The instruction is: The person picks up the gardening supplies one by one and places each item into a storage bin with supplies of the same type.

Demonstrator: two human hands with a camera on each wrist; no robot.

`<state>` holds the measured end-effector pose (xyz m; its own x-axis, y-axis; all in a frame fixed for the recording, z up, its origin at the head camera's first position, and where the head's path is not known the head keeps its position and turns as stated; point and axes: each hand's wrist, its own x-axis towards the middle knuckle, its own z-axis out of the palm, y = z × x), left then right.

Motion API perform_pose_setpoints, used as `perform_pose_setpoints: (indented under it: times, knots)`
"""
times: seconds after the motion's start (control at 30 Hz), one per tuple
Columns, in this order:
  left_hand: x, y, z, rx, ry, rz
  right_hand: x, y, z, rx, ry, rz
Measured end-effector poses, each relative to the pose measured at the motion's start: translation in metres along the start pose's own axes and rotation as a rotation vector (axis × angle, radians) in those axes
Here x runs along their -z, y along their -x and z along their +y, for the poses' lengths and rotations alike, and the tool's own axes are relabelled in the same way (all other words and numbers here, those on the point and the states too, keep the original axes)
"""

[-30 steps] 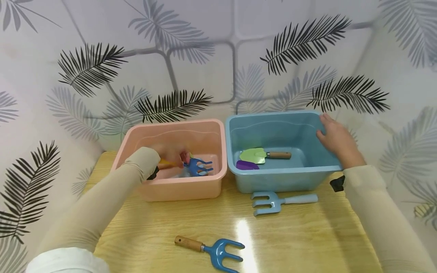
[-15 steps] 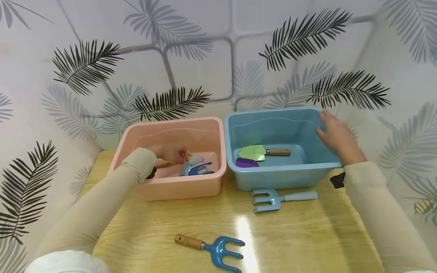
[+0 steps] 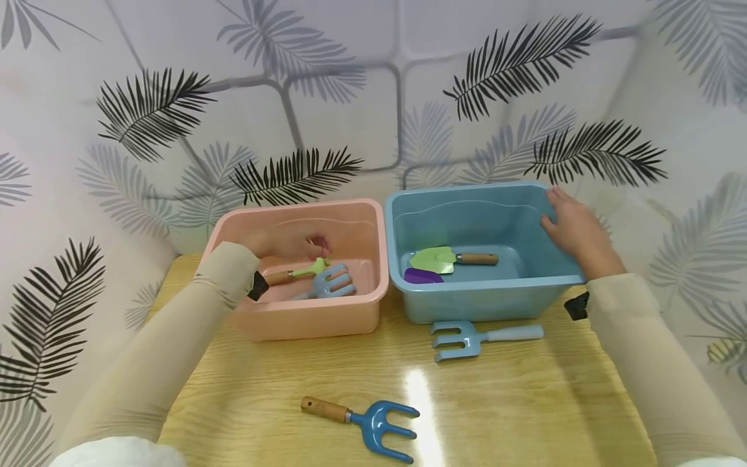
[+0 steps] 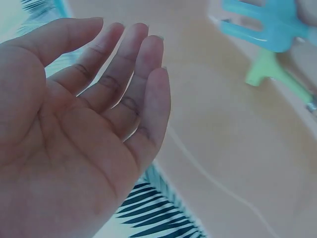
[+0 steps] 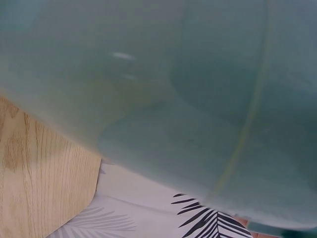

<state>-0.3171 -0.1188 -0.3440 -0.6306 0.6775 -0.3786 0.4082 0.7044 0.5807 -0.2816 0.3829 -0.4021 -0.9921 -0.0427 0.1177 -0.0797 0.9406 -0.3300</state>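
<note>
Nearest me, a dark blue fork [image 3: 369, 425] lies on the table [image 3: 251, 389]; beyond, a pale blue fork [image 3: 473, 342] lies just before a blue tub [image 3: 484, 303]. In the neighbouring pink tub [image 3: 315, 320] lie another light fork [image 3: 323, 285] and a green tool [image 3: 305, 271]. Near them the left hand [image 3: 286, 244] hangs empty, fingers relaxed. The right hand [image 3: 578, 235] touches the blue tub's rim; I can't tell whether its fingers grip.

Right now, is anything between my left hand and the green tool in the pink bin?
Nothing visible separates your left hand from the green tool, whose neck is exposed. The light blue fork in the pink bin sits by the tool's head, perhaps partly over it.
</note>
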Motion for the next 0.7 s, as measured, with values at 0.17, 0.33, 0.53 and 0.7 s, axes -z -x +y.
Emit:
perform_pose_setpoints:
  times: [0.17, 0.33, 0.53, 0.7]
  knots:
    - [0.007, 0.010, 0.013, -0.028, -0.075, 0.008, -0.001, 0.000, -0.001, -0.019, -0.002, -0.007]
    - [0.006, 0.018, 0.022, -0.090, -0.093, 0.051, -0.001, 0.000, -0.001, -0.029, -0.002, -0.006]
    - [-0.002, 0.036, 0.042, -0.235, -0.282, 0.172, -0.004, -0.001, 0.000, -0.024, 0.000, -0.002]
    - [-0.023, 0.051, 0.057, -0.386, -0.540, 0.380, -0.004, -0.002, 0.000, -0.016, 0.000, 0.001]
